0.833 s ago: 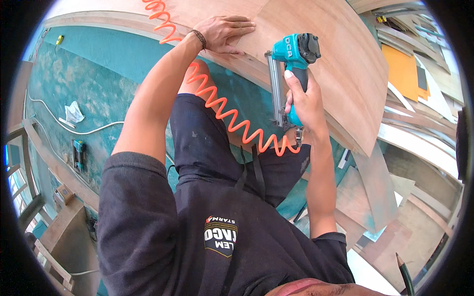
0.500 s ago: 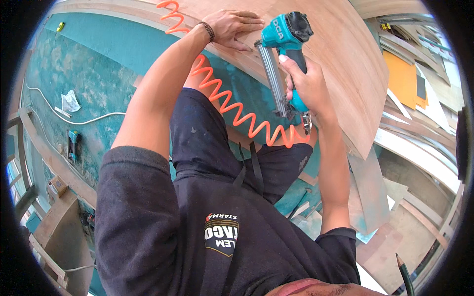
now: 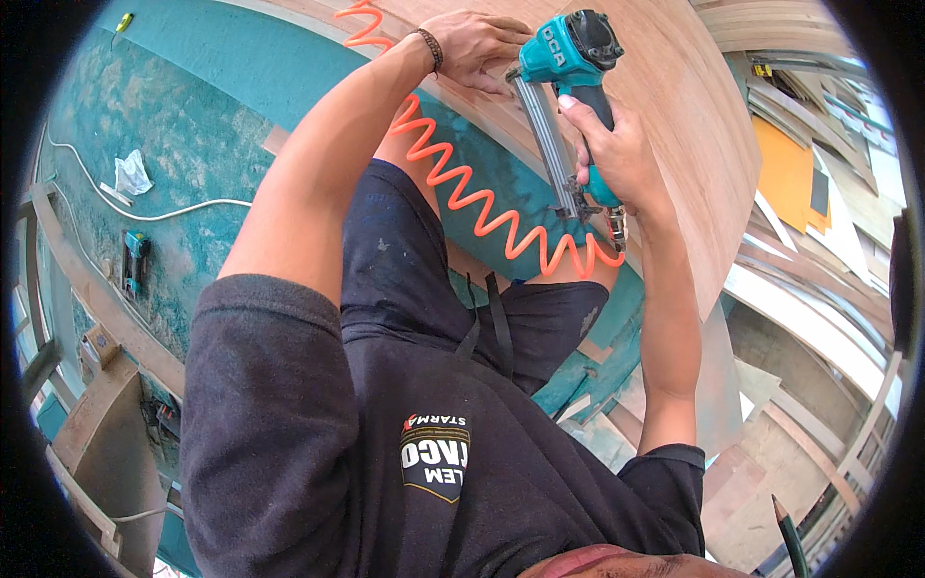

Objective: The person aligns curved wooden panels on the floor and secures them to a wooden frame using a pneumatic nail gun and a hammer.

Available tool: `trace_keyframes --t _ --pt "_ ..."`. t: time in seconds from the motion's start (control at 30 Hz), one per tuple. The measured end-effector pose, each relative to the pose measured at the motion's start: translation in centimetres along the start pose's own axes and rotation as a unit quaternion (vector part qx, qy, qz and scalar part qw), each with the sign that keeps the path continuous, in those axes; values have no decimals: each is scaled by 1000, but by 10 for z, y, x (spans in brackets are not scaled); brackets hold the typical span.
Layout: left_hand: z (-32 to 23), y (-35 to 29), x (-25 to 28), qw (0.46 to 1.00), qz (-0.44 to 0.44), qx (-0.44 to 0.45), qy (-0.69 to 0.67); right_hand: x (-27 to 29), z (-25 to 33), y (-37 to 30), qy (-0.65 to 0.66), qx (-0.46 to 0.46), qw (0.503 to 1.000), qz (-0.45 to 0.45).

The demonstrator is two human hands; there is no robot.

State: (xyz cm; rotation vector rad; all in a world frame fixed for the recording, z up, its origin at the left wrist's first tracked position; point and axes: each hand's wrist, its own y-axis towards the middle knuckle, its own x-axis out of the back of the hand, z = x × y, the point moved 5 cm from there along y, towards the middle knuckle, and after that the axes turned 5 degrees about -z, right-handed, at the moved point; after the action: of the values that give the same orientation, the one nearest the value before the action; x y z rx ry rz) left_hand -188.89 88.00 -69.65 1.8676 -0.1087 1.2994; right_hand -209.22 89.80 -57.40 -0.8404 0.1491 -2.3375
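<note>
My right hand (image 3: pixel 617 149) is wrapped round the handle of a teal and black air nail gun (image 3: pixel 568 58). Its nose is hidden over a large wooden panel (image 3: pixel 684 125), and its grey magazine slants back toward me. From the handle's fitting an orange coiled air hose (image 3: pixel 453 183) runs left across my legs and under my left forearm. My left hand (image 3: pixel 477 48) lies flat on the panel's near edge, fingers stretched toward the gun's head. A dark bracelet circles that wrist.
At left, a second teal tool (image 3: pixel 135 262), a crumpled plastic bag (image 3: pixel 133 175) and a white cable (image 3: pixel 183 214) lie on the green surface (image 3: pixel 183 106). Wood offcuts and an orange sheet (image 3: pixel 782 173) are piled at right. A pencil (image 3: pixel 788 535) shows at lower right.
Both my hands and the nail gun have shifted a little to the right along the panel. The left hand stays flat, and the hose has moved along with the gun.
</note>
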Motion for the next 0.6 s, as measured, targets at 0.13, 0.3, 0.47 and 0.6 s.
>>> trace_keyframes --t 0.13,0.3,0.47,0.6 --pt "1 2 2 1000 19 14 -3 1 5 2 -11 -3 1000 5" --pt "-5 7 8 989 134 55 30 4 4 4 -18 -23 1000 9" --pt "-7 4 11 999 28 25 2 1 5 4 -1 -26 1000 15" --pt "1 3 -1 995 91 16 45 2 12 3 -13 -48 999 10"
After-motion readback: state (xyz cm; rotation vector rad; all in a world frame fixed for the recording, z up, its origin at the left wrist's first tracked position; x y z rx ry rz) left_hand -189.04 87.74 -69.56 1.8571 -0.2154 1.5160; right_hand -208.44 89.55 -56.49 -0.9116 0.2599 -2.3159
